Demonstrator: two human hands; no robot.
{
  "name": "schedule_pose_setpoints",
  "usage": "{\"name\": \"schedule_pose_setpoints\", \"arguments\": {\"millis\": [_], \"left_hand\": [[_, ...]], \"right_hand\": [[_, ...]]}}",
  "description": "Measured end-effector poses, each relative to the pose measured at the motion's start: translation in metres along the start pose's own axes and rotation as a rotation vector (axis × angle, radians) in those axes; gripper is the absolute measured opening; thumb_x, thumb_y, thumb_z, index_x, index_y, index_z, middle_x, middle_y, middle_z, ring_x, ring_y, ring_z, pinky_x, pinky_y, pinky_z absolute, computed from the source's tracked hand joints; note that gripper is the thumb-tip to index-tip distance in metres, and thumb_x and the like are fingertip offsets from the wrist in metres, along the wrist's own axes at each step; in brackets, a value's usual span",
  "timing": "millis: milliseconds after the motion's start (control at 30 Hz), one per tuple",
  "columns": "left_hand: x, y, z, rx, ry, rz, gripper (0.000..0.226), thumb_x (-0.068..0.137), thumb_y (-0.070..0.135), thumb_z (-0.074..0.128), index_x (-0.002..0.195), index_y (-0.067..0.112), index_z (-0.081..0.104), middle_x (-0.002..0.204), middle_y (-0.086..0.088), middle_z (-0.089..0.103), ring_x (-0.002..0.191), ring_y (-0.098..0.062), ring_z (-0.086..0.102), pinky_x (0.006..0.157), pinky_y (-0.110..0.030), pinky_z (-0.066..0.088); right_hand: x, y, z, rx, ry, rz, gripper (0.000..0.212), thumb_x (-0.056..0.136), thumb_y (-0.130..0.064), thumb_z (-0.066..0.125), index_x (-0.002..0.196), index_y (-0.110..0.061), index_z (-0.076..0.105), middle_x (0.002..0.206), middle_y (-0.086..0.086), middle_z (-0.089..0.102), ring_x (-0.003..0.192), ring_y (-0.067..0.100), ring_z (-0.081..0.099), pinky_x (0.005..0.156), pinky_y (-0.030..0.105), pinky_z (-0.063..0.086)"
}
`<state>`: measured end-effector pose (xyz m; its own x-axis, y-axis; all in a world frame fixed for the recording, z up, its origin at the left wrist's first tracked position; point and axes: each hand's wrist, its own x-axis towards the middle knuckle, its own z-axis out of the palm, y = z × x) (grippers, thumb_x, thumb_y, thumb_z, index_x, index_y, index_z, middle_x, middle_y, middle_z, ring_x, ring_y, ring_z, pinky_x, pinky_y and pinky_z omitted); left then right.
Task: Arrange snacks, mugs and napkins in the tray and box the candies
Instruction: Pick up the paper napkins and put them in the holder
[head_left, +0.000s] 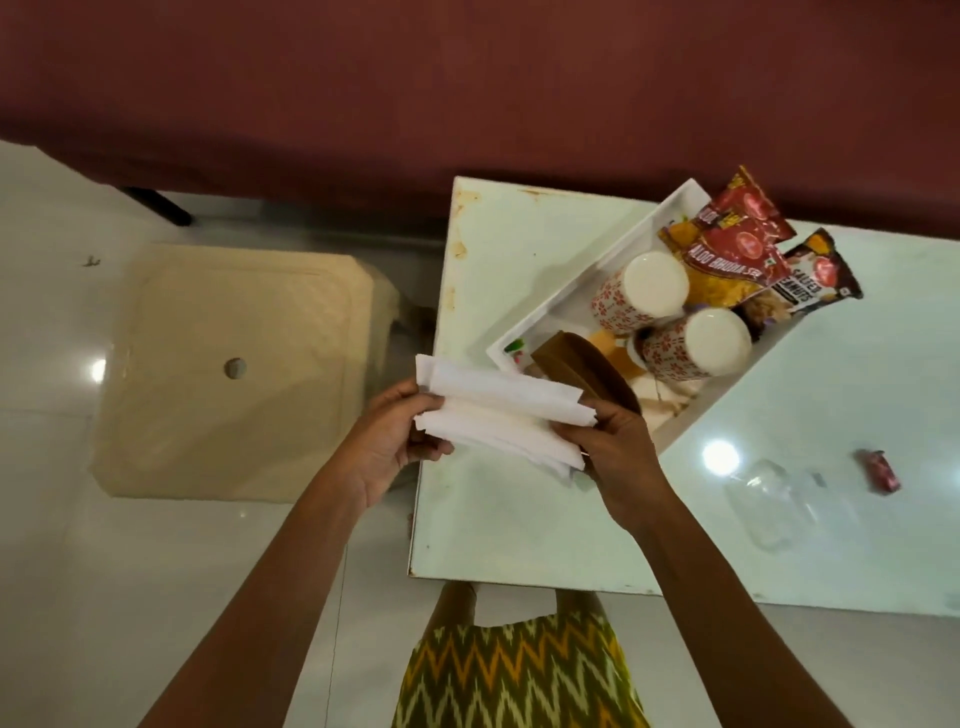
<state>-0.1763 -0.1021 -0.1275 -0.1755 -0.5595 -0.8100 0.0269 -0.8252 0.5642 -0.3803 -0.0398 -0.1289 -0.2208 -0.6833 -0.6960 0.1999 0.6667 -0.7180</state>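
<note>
A stack of white napkins is held between my left hand and my right hand, just in front of the near corner of the white tray. In the tray stand two upside-down floral mugs, red and dark snack packets leaning over its far side, and a brown napkin holder. A clear plastic box and a red candy lie on the table to the right.
The pale green table ends at its left edge near my left hand. A cream plastic stool stands on the white floor to the left. A dark red wall runs behind.
</note>
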Motion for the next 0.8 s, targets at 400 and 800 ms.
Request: {"name": "schedule_pose_setpoints", "arguments": {"millis": [400,800], "left_hand": [[0.041,0.012,0.097,-0.049,-0.116,-0.091,0.027,0.089,-0.001,0.037,0.086,0.008,0.063,0.066,-0.005,0.072,0.060,-0.013,0.069,0.057,-0.023,0.057],[0.072,0.005,0.130,0.891,0.059,0.344,0.028,0.079,0.013,0.064,0.106,0.019,0.063,0.093,0.000,0.066,0.079,-0.013,0.059,0.074,-0.024,0.044]], "right_hand": [[-0.004,0.023,-0.081,0.257,0.109,0.046,0.044,0.080,0.015,0.044,0.084,-0.016,0.074,0.088,0.001,0.073,0.081,0.014,0.066,0.076,0.024,0.052],[0.030,0.044,-0.081,-0.665,0.475,-0.319,0.011,0.076,-0.005,0.070,0.080,0.003,0.065,0.082,0.017,0.066,0.065,0.030,0.058,0.057,0.027,0.040]]}}
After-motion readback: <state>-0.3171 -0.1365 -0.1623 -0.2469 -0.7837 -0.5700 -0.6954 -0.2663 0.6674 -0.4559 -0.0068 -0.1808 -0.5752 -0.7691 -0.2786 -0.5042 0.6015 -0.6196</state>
